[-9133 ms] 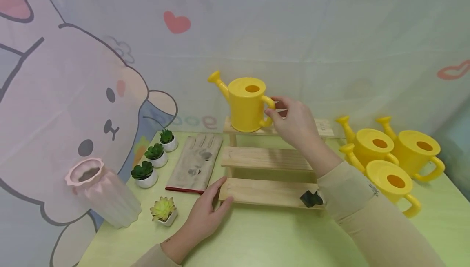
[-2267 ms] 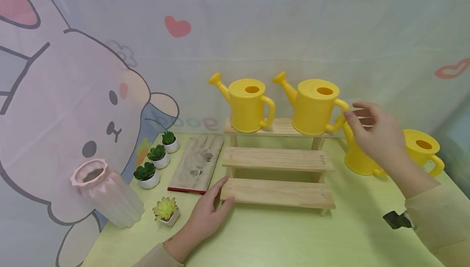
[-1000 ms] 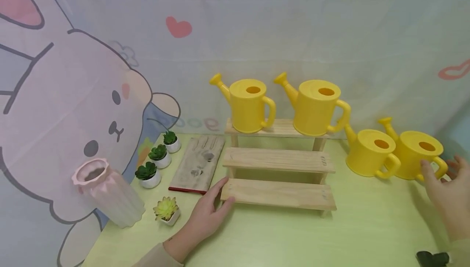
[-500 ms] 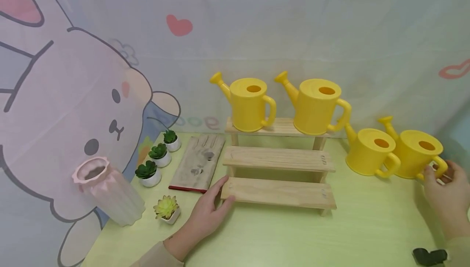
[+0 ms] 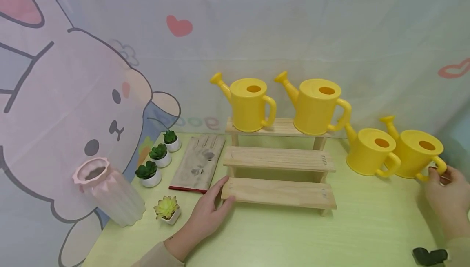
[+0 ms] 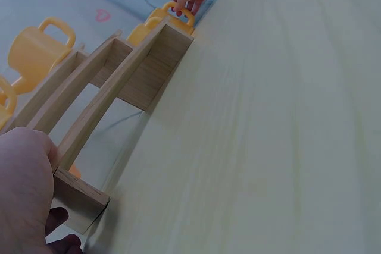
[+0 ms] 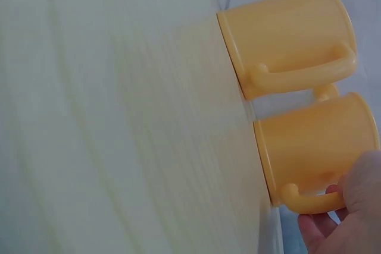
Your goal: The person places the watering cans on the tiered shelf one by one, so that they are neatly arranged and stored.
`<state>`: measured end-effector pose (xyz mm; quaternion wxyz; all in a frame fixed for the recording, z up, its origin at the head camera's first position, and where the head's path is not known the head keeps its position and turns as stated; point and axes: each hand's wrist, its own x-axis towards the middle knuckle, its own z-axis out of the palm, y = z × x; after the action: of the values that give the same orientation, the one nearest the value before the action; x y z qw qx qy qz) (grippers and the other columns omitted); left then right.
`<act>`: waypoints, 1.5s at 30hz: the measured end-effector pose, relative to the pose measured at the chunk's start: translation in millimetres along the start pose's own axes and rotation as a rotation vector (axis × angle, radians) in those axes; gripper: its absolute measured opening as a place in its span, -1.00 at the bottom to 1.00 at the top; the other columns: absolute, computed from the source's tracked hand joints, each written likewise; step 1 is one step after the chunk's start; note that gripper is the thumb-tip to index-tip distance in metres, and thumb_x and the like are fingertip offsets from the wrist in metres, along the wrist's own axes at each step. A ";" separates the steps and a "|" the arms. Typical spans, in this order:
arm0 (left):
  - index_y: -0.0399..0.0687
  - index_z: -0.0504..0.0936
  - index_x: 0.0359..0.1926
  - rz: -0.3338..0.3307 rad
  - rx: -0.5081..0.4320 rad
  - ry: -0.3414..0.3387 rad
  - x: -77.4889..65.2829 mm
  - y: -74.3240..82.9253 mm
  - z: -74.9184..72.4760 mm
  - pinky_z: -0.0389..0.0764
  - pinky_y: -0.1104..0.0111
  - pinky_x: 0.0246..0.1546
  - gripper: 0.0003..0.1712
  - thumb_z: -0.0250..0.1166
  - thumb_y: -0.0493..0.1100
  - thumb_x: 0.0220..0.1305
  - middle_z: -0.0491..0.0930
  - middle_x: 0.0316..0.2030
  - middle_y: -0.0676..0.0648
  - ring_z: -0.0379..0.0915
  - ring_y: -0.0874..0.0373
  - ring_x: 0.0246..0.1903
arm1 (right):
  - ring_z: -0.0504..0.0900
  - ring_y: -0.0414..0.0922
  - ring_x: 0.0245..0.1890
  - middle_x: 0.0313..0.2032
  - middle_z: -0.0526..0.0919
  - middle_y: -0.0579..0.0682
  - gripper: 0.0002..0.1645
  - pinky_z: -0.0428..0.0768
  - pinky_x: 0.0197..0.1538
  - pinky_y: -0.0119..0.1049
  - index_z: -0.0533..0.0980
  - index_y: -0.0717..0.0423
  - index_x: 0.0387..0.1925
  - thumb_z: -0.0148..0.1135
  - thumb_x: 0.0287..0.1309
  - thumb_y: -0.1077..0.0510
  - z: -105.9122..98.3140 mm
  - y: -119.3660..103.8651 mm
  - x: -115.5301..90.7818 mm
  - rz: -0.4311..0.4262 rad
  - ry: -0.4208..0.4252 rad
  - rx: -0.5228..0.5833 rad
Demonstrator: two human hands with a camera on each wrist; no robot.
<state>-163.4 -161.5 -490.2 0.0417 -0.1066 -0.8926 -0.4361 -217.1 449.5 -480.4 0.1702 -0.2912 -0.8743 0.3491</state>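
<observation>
At the right, my right hand (image 5: 448, 195) holds the handle of the rightmost yellow watering can (image 5: 418, 152), which stands on the table. In the right wrist view, fingers and thumb (image 7: 362, 185) are at that handle. My left hand (image 5: 205, 214) holds the left end of the lowest step of a three-tier wooden plant stand (image 5: 279, 193); the left wrist view shows fingertips (image 6: 56, 218) by its end piece. On the top tier stand two yellow watering cans, one at the left (image 5: 247, 105) and one at the right (image 5: 316, 107). Another watering can (image 5: 369, 152) stands right of the stand.
Left of the stand lie a beige work glove (image 5: 196, 165), several small potted succulents (image 5: 147, 171), including a yellow-green one (image 5: 167, 208), and a pink-white vase (image 5: 114, 197). A printed cloth (image 5: 293, 30) hangs behind the pale green table (image 5: 279, 238).
A second watering can has come onto the top tier. My right hand has left it, moved right and down, and taken the rightmost can's handle. My left hand stays at the stand.
</observation>
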 end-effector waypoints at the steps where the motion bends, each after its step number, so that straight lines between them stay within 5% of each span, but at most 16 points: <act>1: 0.26 0.27 0.54 0.001 0.001 0.001 0.1 -0.1 0.2 0.33 0.03 0.50 -0.21 0.23 0.31 0.40 0.34 0.49 0.10 0.25 0.15 0.50 | 0.28 -0.44 -0.25 0.19 0.49 0.27 -0.32 0.25 -0.22 -0.52 0.27 0.24 0.48 -0.12 0.53 -0.07 -0.5 -0.3 -0.3 0.009 -0.003 -0.007; 8: 0.27 0.26 0.54 0.000 0.000 -0.003 0.3 0.3 0.8 0.32 0.04 0.51 -0.21 0.23 0.31 0.40 0.33 0.50 0.11 0.24 0.16 0.50 | 0.20 -0.53 -0.37 -0.18 0.47 -0.03 -0.32 0.26 -0.33 -0.59 0.29 0.25 0.46 -0.11 0.53 -0.09 -3.9 -0.1 -1.4 0.054 -0.023 0.016; 15: 0.19 0.26 0.55 0.020 0.005 0.002 0.8 -0.3 1.6 0.34 0.02 0.49 -0.21 0.22 0.27 0.42 0.33 0.50 0.12 0.25 0.14 0.50 | 0.29 -0.46 -0.34 -0.31 0.34 -0.47 -0.38 0.35 -0.41 -0.74 0.32 0.20 0.45 -0.15 0.55 -0.03 -6.7 -0.2 -5.6 0.087 -0.040 0.107; 20: 0.19 0.26 0.56 0.024 0.004 0.001 0.9 -0.2 1.2 0.34 0.02 0.49 -0.20 0.22 0.28 0.42 0.32 0.50 0.13 0.25 0.15 0.50 | 0.27 -0.53 -0.33 -0.32 0.28 -0.59 -0.57 0.32 -0.38 -0.75 0.45 -0.23 0.33 -0.11 0.56 -0.05 -11.8 -5.7 -10.1 0.176 0.046 0.244; 24: 0.20 0.26 0.55 0.021 0.001 0.004 0.4 -0.3 0.1 0.35 0.01 0.49 -0.20 0.22 0.30 0.41 0.32 0.50 0.12 0.25 0.14 0.50 | 0.25 -0.58 -0.30 -0.27 0.28 -0.64 -0.80 0.26 -0.26 -0.74 0.38 -0.57 0.07 -0.10 0.57 -0.12 -20.0 -16.1 -18.1 0.145 0.125 0.337; 32: 0.20 0.26 0.55 0.033 0.019 0.017 1.1 -3.1 -0.4 0.37 0.01 0.47 -0.20 0.20 0.30 0.42 0.33 0.50 0.11 0.25 0.13 0.50 | 0.43 -0.50 0.02 -0.09 0.44 -0.47 -0.69 0.41 0.14 -0.75 0.42 -0.22 0.17 -0.09 0.51 0.04 -35.6 -67.6 -39.6 -0.298 0.305 0.632; 39: 0.21 0.26 0.55 0.011 0.002 0.013 0.1 -1.8 0.4 0.34 0.01 0.49 -0.20 0.22 0.30 0.41 0.32 0.50 0.13 0.24 0.13 0.51 | 0.51 -0.41 0.12 -0.01 0.56 -0.35 -0.59 0.44 0.23 -0.70 0.52 0.02 0.22 0.04 0.45 0.02 -52.3 -123.5 -87.2 -0.251 0.217 0.711; 45: 0.21 0.26 0.55 0.010 0.003 0.008 0.0 0.0 0.4 0.33 0.02 0.50 -0.20 0.22 0.29 0.41 0.32 0.50 0.13 0.23 0.15 0.51 | 0.68 -0.16 0.06 -0.05 0.74 -0.02 -0.65 0.60 0.14 -0.60 0.58 0.44 0.05 0.20 0.36 0.25 -54.2 -163.5 -126.5 -0.457 0.155 0.937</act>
<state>-163.4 -161.2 -490.5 0.0476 -0.1091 -0.8925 -0.4350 -156.1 301.8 -338.4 0.4182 -0.0110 -0.6505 0.6340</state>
